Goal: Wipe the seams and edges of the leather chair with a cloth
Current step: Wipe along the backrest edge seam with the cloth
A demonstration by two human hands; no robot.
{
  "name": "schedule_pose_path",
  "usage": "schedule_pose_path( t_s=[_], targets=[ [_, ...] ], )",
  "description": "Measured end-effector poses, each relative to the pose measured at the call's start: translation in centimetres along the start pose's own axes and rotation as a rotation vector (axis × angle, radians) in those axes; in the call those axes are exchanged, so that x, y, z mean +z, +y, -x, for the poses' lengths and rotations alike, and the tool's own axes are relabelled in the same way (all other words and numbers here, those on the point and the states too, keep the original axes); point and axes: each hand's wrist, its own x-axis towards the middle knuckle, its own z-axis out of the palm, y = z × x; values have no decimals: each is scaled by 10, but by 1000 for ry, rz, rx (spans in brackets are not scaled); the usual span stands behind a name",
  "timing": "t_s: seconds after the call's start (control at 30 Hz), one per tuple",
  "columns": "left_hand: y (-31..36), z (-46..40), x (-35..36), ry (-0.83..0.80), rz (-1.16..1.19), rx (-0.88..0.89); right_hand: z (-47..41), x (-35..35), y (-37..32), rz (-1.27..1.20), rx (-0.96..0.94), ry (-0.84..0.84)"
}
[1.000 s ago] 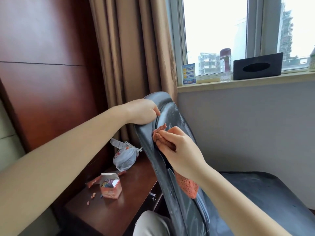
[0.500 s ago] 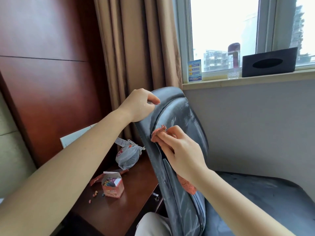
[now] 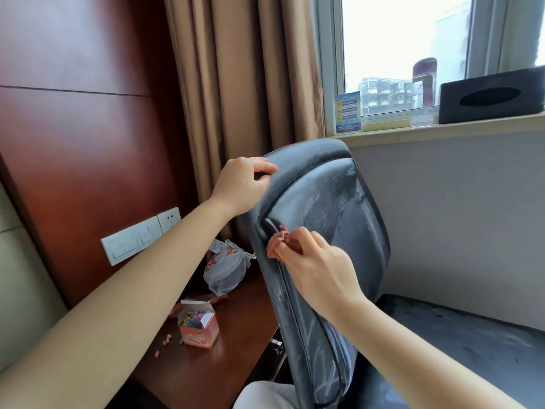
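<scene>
The dark grey leather chair (image 3: 333, 208) stands in front of me, its backrest streaked with dusty marks and its seat low at the right. My left hand (image 3: 243, 184) grips the top left edge of the backrest, fingers curled over the rim. My right hand (image 3: 312, 262) pinches a bunched pink cloth (image 3: 278, 236) and presses it into the seam running down the backrest's left side. Most of the cloth is hidden under my fingers.
A dark wooden desk (image 3: 236, 343) sits left of the chair with an open box of coloured chalk (image 3: 197, 324), loose pieces and a tied plastic bag (image 3: 227, 268). Brown curtains (image 3: 241, 84) hang behind. The windowsill holds a black tissue box (image 3: 491, 97).
The view has shifted, showing more of the backrest's front. My right hand with the cloth stays at the upper part of the left seam. My left hand keeps its grip on the top edge.
</scene>
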Motion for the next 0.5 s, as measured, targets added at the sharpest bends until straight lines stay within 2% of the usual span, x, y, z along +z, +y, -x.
schedule_pose_path(
  t_s=[0.13,0.3,0.5],
  targets=[
    [-7,9,6,101,-14,37,-15,9,-15,-12,97,58],
    [-12,22,17,268,23,165,20,13,-9,-34,79,38],
    [-12,36,25,441,145,243,-1,2,-8,-100,142,108]
  ],
)
